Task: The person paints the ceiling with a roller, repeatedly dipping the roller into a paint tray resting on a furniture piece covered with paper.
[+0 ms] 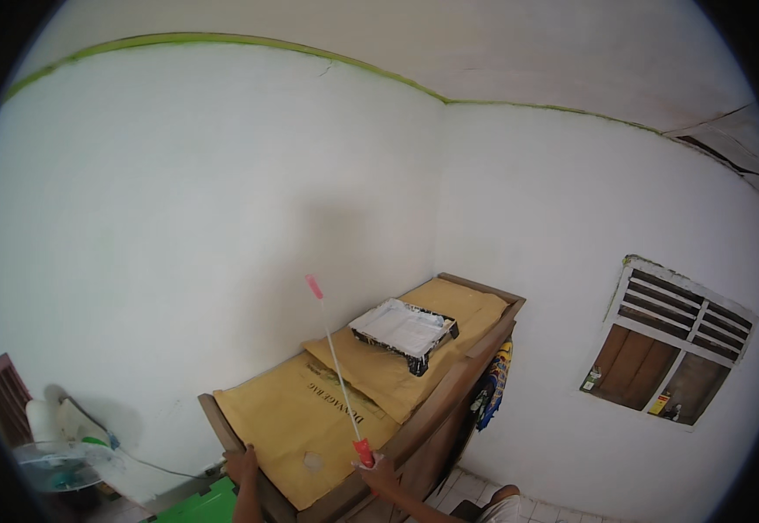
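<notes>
My right hand [380,475] is closed around the red lower end of a long thin white rod [337,366]. The rod slants up and away to the left, and a small pink piece [313,287] sits at its far tip. White smears show on the hand near the red part. My left hand [241,464] rests on the near left rim of a wooden cabinet top [275,491], fingers over the edge. Brown paper bags [283,405] cover the top. Farther back on them stands a black paint tray [404,327] coated with white paint.
White walls meet in a corner behind the cabinet, with a green strip along the ceiling. A fan [58,466] and a cable [166,469] are at the lower left, beside a green object [196,506]. A louvred window [676,344] is on the right wall; patterned cloth [494,388] hangs by the cabinet.
</notes>
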Action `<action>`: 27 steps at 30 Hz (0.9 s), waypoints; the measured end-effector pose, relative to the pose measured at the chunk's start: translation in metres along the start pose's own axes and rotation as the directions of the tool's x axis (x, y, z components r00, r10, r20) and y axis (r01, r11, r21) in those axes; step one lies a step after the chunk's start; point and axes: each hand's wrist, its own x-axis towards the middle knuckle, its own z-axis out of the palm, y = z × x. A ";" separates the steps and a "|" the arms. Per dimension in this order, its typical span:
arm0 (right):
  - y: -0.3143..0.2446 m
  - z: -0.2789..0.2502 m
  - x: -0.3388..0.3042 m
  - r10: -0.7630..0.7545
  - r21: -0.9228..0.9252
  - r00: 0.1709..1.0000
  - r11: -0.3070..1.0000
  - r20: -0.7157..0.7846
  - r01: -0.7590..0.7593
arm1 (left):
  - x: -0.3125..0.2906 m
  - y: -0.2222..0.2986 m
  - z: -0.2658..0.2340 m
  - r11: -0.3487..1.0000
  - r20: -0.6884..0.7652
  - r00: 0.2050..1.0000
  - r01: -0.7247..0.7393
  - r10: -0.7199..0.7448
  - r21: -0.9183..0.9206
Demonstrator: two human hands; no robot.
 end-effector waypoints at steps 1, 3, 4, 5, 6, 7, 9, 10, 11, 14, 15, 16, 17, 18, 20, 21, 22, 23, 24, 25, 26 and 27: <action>0.005 0.008 -0.002 -0.032 0.041 0.999 0.999 0.020 0.031 | -0.002 -0.003 -0.002 0.999 0.056 0.998 -0.032 0.031 0.022; 0.014 0.021 -0.006 -0.078 0.059 0.996 0.995 0.048 0.075 | -0.013 -0.014 -0.008 0.981 0.033 0.985 -0.170 0.168 0.097; 0.019 0.025 -0.007 -0.085 0.016 0.994 0.996 0.065 0.084 | -0.017 -0.018 -0.012 0.981 0.020 0.986 -0.166 0.165 0.099; 0.024 0.028 -0.008 -0.121 0.051 0.990 0.992 0.074 0.117 | -0.031 -0.027 -0.012 0.990 0.036 0.992 -0.125 0.123 0.067; 0.027 0.030 -0.007 -0.116 0.031 0.989 0.993 0.088 0.113 | -0.041 -0.033 -0.013 0.996 0.082 0.996 -0.047 0.041 0.070; 0.029 0.031 -0.006 -0.138 0.031 0.986 0.990 0.092 0.136 | -0.044 -0.036 -0.016 0.996 0.044 0.996 -0.081 0.079 0.045; 0.032 0.033 -0.004 -0.152 -0.008 0.983 0.988 0.105 0.154 | -0.050 -0.040 -0.017 0.987 0.106 0.982 -0.158 0.156 0.006; 0.034 0.034 -0.003 -0.197 -0.039 0.976 0.979 0.096 0.201 | -0.049 -0.039 -0.016 0.990 0.159 0.978 -0.143 0.138 0.021; 0.036 0.034 0.001 -0.184 -0.046 0.977 0.981 0.109 0.190 | -0.046 -0.037 -0.013 0.981 0.088 0.977 -0.196 0.195 0.007; 0.044 0.040 -0.005 -0.215 -0.035 0.976 0.976 0.019 0.215 | -0.033 -0.040 -0.004 0.976 0.100 0.976 -0.202 0.194 0.076; 0.047 0.039 0.000 -0.129 -0.023 0.988 0.991 0.082 0.131 | -0.032 -0.043 0.000 0.973 0.067 0.974 -0.221 0.217 0.062; 0.048 0.043 0.001 -0.089 0.023 0.995 0.996 0.044 0.088 | -0.029 -0.044 0.003 0.962 0.067 0.968 -0.248 0.242 0.114; 0.051 0.041 0.003 -0.163 0.023 0.986 0.986 0.029 0.162 | -0.027 -0.046 0.007 0.968 0.054 0.973 -0.227 0.222 0.103; 0.051 0.040 0.005 -0.145 0.064 0.988 0.988 0.047 0.142 | -0.026 -0.046 0.008 0.968 0.070 0.971 -0.236 0.230 0.086; 0.054 0.038 0.004 -0.108 0.144 0.989 0.985 0.097 0.094 | -0.025 -0.048 0.012 0.956 0.005 0.958 -0.287 0.287 0.057; 0.052 0.037 0.005 -0.130 0.072 0.990 0.990 0.062 0.125 | -0.025 -0.048 0.010 0.955 0.017 0.959 -0.283 0.283 0.091; 0.049 0.039 0.005 -0.108 -0.003 0.993 0.994 0.056 0.109 | -0.025 -0.047 0.009 0.954 0.035 0.960 -0.281 0.279 0.100; 0.046 0.040 0.005 -0.097 0.114 0.993 0.989 0.069 0.089 | -0.026 -0.047 0.008 0.964 0.052 0.966 -0.255 0.252 0.079; 0.042 0.040 0.005 0.022 0.184 0.993 0.982 0.117 -0.044 | -0.026 -0.045 0.007 0.972 0.056 0.974 -0.224 0.220 0.077; 0.039 0.037 0.004 0.008 0.255 0.990 0.966 0.139 -0.043 | -0.027 -0.044 0.006 0.976 0.072 0.975 -0.213 0.209 0.051; 0.035 0.034 0.003 0.032 0.328 0.982 0.940 0.185 -0.092 | -0.027 -0.043 0.005 0.979 0.075 0.978 -0.200 0.197 0.040; 0.031 0.032 0.004 0.058 0.291 0.977 0.950 0.205 -0.117 | -0.028 -0.042 0.004 0.978 0.074 0.977 -0.203 0.200 0.044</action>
